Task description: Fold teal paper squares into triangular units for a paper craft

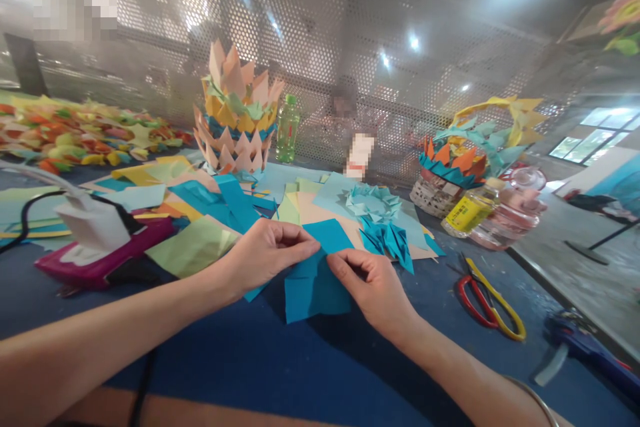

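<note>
A blue paper sheet (317,290) with creases is held up over the dark blue table at the centre. My left hand (273,250) pinches its upper left part between thumb and fingers. On the right side of the same sheet, my right hand (373,283) has thumb and index finger closed on the paper. Just behind my right hand lie folded blue paper pieces (387,240) and a light teal folded ring (374,203). A pale green sheet (193,247) rests beside my left forearm.
Scissors (487,300) and a glue gun (585,340) lie at the right. A magenta power strip (105,253) with a white plug sits left. Behind stand a layered paper pot (237,120), a green bottle (287,130), a basket (440,180) and a yellow-labelled bottle (470,210).
</note>
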`<action>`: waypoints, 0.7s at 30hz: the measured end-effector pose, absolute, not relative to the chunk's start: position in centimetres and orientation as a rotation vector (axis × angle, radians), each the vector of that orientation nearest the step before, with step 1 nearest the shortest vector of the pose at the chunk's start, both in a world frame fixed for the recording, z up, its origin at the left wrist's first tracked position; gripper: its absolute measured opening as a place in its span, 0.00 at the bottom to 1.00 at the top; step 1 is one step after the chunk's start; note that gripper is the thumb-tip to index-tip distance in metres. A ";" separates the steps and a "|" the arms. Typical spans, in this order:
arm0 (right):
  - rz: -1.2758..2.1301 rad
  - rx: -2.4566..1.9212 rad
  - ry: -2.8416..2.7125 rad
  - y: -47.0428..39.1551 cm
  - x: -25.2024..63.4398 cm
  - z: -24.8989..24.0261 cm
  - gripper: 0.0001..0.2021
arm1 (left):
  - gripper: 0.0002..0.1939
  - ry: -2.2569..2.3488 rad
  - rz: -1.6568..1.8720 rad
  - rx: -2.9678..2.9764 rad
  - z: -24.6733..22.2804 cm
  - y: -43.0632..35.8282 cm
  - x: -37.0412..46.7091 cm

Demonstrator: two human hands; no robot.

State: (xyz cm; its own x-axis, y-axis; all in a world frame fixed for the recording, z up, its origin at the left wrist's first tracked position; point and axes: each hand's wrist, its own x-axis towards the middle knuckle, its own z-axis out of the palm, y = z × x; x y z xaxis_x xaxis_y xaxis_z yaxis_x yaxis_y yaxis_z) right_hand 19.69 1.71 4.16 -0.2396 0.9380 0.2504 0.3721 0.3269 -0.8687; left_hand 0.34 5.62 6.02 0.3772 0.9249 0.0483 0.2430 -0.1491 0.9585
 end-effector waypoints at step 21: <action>0.932 -1.147 -1.717 1.5 19.2 4.4 0.14 | 0.13 0.994 0.928 1.900 5.3 4.8 0.4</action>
